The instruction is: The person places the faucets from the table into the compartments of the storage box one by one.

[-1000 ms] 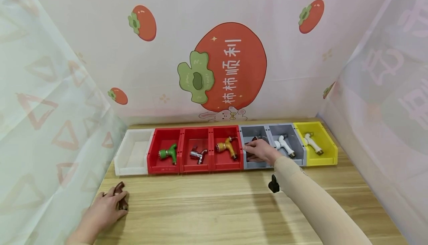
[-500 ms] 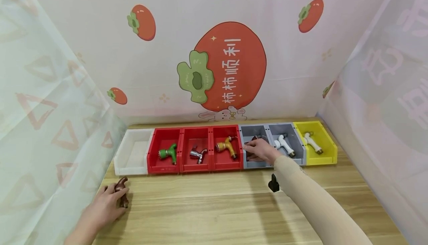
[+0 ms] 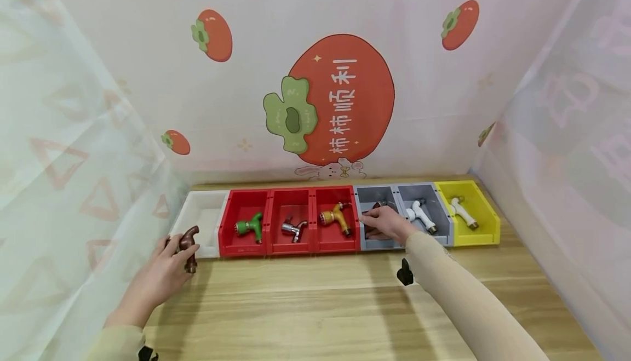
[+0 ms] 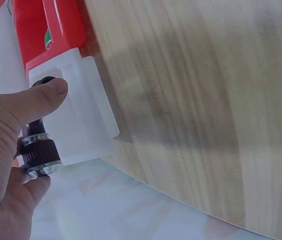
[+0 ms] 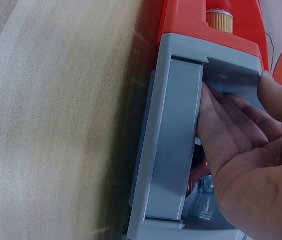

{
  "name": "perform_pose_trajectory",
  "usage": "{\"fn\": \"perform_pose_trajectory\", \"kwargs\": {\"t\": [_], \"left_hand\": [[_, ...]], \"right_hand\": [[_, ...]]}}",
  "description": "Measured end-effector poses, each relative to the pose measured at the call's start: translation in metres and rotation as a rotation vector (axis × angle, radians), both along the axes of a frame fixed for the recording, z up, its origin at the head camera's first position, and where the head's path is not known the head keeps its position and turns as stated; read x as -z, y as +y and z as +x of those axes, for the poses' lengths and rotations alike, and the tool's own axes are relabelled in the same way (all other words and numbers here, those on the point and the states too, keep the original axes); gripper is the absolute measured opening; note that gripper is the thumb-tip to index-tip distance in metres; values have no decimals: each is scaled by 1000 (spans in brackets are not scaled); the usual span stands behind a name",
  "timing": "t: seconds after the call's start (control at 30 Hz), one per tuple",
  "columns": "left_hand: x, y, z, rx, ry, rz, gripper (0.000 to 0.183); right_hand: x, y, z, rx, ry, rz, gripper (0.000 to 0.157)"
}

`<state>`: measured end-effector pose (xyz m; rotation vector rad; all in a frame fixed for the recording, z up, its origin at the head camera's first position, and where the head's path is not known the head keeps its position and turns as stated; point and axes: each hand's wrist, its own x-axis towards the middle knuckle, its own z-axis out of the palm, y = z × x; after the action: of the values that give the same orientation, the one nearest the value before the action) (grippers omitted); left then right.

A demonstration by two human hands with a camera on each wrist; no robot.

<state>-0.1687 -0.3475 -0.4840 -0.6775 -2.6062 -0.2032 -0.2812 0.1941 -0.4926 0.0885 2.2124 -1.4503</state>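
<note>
My left hand (image 3: 160, 270) grips a dark brown faucet (image 3: 187, 240) by its body, near the front of the white bin (image 3: 208, 251). In the left wrist view, the thumb lies across the faucet's upper part, and its ribbed round end (image 4: 40, 152) points down by the fingers. My right hand (image 3: 386, 223) reaches into the left grey bin (image 5: 173, 140), its fingers inside against the side wall and its thumb at the rim, pinching that wall. Beneath the palm, a dark reddish-brown faucet (image 5: 196, 172) lies in this bin, partly hidden.
Red bins (image 3: 241, 250) in the row hold a green faucet (image 3: 248, 227), a chrome faucet (image 3: 294, 228) and a yellow faucet (image 3: 336, 218). White faucets lie in the right grey bin (image 3: 446, 239) and the yellow bin (image 3: 475, 238). Printed cloth surrounds the wooden table (image 3: 296, 306).
The left hand has lifted the brown faucet and carried it forward from the table's left side to the white bin. My right hand has stayed at the grey bin.
</note>
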Motion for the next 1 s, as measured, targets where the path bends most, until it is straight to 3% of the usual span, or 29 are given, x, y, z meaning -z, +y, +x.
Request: {"fn": "perform_pose_trajectory", "kwargs": {"t": [0.17, 0.43, 0.73, 1.0], "left_hand": [[-1, 1, -19, 48, 39, -2, 66], [-8, 8, -48, 55, 0, -43, 64], [-15, 17, -65, -8, -141, -66, 62], [-16, 18, -71, -90, -279, -62, 63]], "right_hand": [[0, 0, -1, 2, 1, -12, 51], [0, 0, 0, -8, 7, -3, 51], [-2, -2, 1, -11, 11, 7, 54], [0, 0, 1, -9, 10, 6, 53]]}}
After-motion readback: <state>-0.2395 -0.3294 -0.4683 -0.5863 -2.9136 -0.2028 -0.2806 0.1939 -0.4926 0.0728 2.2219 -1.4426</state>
